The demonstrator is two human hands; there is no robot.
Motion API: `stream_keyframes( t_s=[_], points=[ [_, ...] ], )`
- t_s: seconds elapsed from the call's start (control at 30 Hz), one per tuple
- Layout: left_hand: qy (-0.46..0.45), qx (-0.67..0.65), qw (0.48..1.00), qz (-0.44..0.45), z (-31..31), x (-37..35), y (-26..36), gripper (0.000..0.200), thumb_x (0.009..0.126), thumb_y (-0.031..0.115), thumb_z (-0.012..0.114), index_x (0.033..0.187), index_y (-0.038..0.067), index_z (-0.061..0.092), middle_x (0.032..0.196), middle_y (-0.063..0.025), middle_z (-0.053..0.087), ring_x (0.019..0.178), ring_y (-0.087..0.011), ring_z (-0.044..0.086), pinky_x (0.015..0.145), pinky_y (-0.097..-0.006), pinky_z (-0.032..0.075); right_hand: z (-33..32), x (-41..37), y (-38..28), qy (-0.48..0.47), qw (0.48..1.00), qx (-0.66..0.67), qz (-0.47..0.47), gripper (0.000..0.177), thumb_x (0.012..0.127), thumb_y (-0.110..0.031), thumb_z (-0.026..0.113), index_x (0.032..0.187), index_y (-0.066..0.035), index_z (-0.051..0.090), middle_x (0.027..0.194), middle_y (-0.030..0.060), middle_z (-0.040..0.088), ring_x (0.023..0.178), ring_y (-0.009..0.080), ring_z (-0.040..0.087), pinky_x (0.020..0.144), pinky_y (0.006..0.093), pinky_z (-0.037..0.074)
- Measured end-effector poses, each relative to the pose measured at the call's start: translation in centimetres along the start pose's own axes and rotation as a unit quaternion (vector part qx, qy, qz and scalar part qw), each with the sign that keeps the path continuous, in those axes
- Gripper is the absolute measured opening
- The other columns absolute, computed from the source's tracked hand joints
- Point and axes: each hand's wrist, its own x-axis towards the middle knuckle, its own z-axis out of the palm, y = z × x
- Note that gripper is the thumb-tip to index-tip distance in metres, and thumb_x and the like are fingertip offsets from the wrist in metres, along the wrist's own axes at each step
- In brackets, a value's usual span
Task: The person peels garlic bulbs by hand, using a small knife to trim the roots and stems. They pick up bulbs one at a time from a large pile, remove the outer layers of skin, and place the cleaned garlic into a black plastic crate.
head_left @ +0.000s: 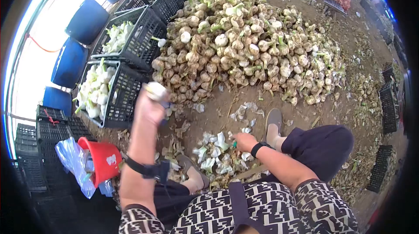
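My left hand [149, 108] is raised beside the front black crate, its fingers closed around a pale garlic bulb [156, 91]; both are a little blurred. Low between my feet is my right hand [245, 142], with its fingers closed. A small green thing [235, 144] shows at those fingertips, and most of it is hidden. White garlic skins [214, 151] lie on the ground beside and below this hand. Ahead of me spreads a large heap of garlic bulbs [244, 46], many with soil and short stems.
Peeled-looking white garlic fills the front black crate [114, 98] and the crate behind it [139, 44]. A red bucket [101, 164] with clear plastic stands at my left. Blue barrels [70, 63] line the left side. More black crates [387, 105] stand at the right.
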Motion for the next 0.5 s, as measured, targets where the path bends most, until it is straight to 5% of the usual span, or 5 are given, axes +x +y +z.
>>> stream_keyframes(
  t_s=[0.07,0.17,0.3,0.33,0.5],
  points=[
    [0.146,0.050,0.973,0.170,7.5,2.4,6.3,0.048,0.094,0.040,0.034,0.111,-0.004,0.042,0.098,-0.0189,0.056,0.089,-0.0311,0.058,0.084,-0.0421,0.050,-0.6,1.4,1.7,-0.001,0.999,-0.022,0.030,0.030,0.069,-0.011,0.054,0.099,-0.006,0.058,0.089,0.0170,0.062,0.087,0.0328,0.059,0.074,0.0430,0.047],
    [0.178,0.125,0.944,0.247,9.4,4.7,9.9,0.062,0.092,0.045,0.036,0.119,-0.009,0.021,0.105,-0.0230,0.046,0.102,-0.0333,0.050,0.091,-0.0436,0.046,-3.9,4.2,2.4,0.093,0.988,0.005,0.123,0.030,0.071,-0.012,0.054,0.100,-0.006,0.055,0.084,0.0178,0.061,0.081,0.0354,0.059,0.069,0.0444,0.047],
    [0.021,0.015,0.999,0.026,0.9,4.1,2.7,0.018,0.090,0.022,0.050,0.089,0.004,0.051,0.086,-0.0084,0.057,0.078,-0.0225,0.058,0.073,-0.0362,0.049,-7.5,12.7,4.8,0.393,0.918,0.018,0.057,0.048,0.074,-0.010,0.053,0.120,-0.007,0.042,0.085,0.0212,0.059,0.076,0.0373,0.058,0.065,0.0465,0.046],
    [0.219,0.191,0.954,0.073,4.0,2.0,-1.6,0.021,0.090,0.018,0.047,0.102,0.001,0.052,0.097,-0.0110,0.057,0.087,-0.0265,0.058,0.081,-0.0405,0.047,-10.1,13.6,3.4,0.322,0.938,-0.001,0.125,0.056,0.074,-0.007,0.053,0.128,-0.009,0.037,0.085,0.0211,0.059,0.075,0.0380,0.058,0.064,0.0467,0.046],
    [0.261,0.187,0.941,-0.104,2.1,-6.1,-12.1,0.026,0.089,0.013,0.049,0.113,0.004,0.049,0.109,-0.0125,0.056,0.100,-0.0267,0.055,0.087,-0.0400,0.043,-12.3,18.6,4.7,0.234,0.964,-0.037,0.124,0.022,0.074,-0.004,0.054,0.096,-0.007,0.054,0.104,0.0212,0.055,0.088,0.0377,0.057,0.072,0.0462,0.047]
  ],
)
